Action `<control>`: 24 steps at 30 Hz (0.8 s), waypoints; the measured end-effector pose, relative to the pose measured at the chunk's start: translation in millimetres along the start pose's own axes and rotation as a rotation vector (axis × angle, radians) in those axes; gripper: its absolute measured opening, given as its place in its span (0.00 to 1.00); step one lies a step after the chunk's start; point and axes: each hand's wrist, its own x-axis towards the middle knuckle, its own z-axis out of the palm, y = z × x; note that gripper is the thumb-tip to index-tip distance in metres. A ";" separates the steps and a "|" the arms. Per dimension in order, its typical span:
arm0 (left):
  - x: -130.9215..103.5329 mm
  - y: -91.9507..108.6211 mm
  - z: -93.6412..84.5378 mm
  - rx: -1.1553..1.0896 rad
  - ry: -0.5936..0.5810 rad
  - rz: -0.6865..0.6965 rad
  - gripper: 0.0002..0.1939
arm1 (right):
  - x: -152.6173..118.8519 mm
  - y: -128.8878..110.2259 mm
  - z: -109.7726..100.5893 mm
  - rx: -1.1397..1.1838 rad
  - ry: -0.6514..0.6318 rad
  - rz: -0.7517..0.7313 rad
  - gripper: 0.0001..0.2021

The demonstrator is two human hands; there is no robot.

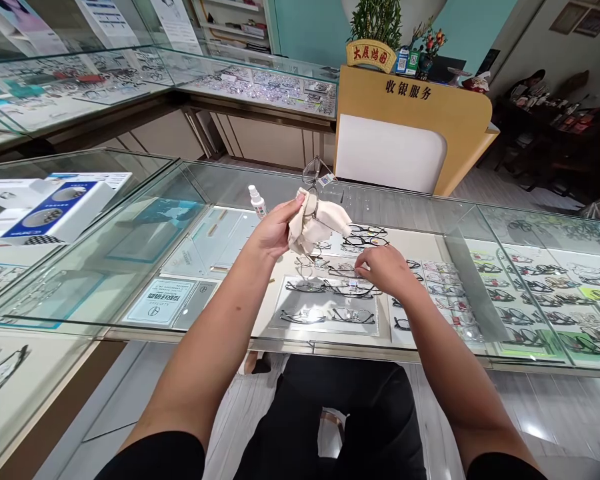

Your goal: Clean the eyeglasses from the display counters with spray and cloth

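My left hand (279, 230) is closed around a crumpled cream cloth (310, 233), raised over the glass counter. A pair of thin-rimmed eyeglasses (311, 171) stands up out of the cloth, with a small white tag (326, 180) on it; its lower part is wrapped or hidden. Just behind that hand is a white spray bottle (257, 202). My right hand (384, 268) is low over the counter top, fingers curled and pressed together; whether they pinch anything is hidden. Below it, eyeglasses (353, 288) lie in rows under or on the glass; I cannot tell which.
The glass display counter (280, 343) spans in front of me, with more eyeglasses (540, 287) at the right. White and blue boxes (55, 213) sit at the left. A yellow cashier desk (415, 93) stands beyond, beside other glass showcases (260, 83).
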 end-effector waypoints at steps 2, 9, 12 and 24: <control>-3.4 -1.0 6.4 0.068 -0.028 -0.007 0.23 | -3.1 3.5 -3.9 0.082 0.041 0.005 0.06; -30.2 -10.2 46.9 0.359 -0.251 -0.057 0.25 | -4.7 12.8 -13.1 1.107 0.543 0.061 0.16; -37.8 -13.3 55.1 0.486 -0.339 -0.028 0.25 | 2.8 8.7 -7.1 1.375 0.506 0.017 0.15; -41.1 -23.2 60.0 0.394 -0.398 -0.120 0.27 | 12.1 -8.2 3.6 1.845 0.434 0.022 0.17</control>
